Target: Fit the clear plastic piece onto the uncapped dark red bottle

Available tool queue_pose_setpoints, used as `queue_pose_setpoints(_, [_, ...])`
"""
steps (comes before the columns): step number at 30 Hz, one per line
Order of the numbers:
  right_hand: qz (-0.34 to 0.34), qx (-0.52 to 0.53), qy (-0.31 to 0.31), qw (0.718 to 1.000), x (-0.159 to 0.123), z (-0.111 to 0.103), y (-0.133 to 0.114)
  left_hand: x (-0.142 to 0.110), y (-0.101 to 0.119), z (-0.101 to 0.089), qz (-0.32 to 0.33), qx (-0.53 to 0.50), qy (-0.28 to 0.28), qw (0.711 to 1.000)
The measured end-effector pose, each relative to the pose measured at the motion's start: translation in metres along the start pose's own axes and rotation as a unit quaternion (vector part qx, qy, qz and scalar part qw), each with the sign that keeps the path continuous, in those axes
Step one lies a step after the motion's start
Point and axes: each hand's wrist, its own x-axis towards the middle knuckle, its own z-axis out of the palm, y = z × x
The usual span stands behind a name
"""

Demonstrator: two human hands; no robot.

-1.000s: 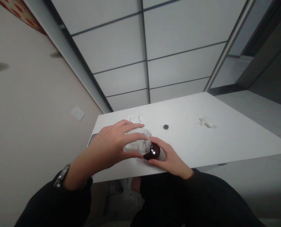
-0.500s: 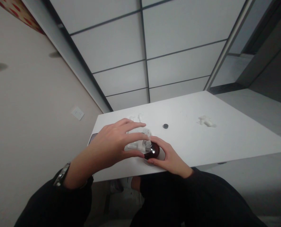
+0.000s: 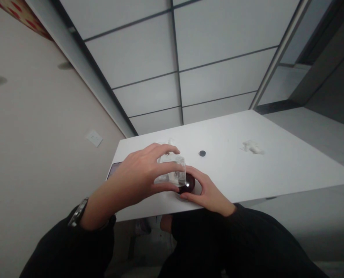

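Observation:
Between the fingers and thumb of my left hand (image 3: 141, 170) is a clear plastic container (image 3: 172, 177), with patterning on the side that shows. Its right end meets a glossy dark red rounded object (image 3: 190, 183), whose exact kind I cannot tell. My right hand (image 3: 209, 189) curls round that object from the right, thumb on the near side and fingers on the far side. Both things are low over the white table (image 3: 232, 170), close to its front edge. My left hand covers much of the container.
Beyond my hands lies a small dark disc (image 3: 202, 153). A crumpled whitish piece (image 3: 253, 147) rests farther right. A flat dark-edged device (image 3: 114, 170) is partly hidden behind my left wrist. A wall with a socket (image 3: 94, 138) borders the left side.
The clear container has shifted very slightly right against the dark red object, and my left fingers have moved a little with it. My right hand stays about where it was.

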Motion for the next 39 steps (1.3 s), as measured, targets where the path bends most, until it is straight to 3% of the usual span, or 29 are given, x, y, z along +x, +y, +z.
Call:
queue_pose_setpoints(25, [0.013, 0.012, 0.006, 1.0, 0.005, 0.001, -0.011, 0.016, 0.006, -0.006, 0.03, -0.024, -0.023, 0.999])
queue_pose_setpoints(32, [0.012, 0.008, 0.003, 1.0, 0.004, 0.001, -0.009, 0.015, 0.006, -0.003, 0.019, -0.036, -0.021, 0.999])
queue_pose_setpoints(39, [-0.001, 0.005, -0.003, 1.0, 0.002, 0.001, -0.004, -0.002, 0.0, 0.005, -0.031, -0.081, 0.014, 0.996])
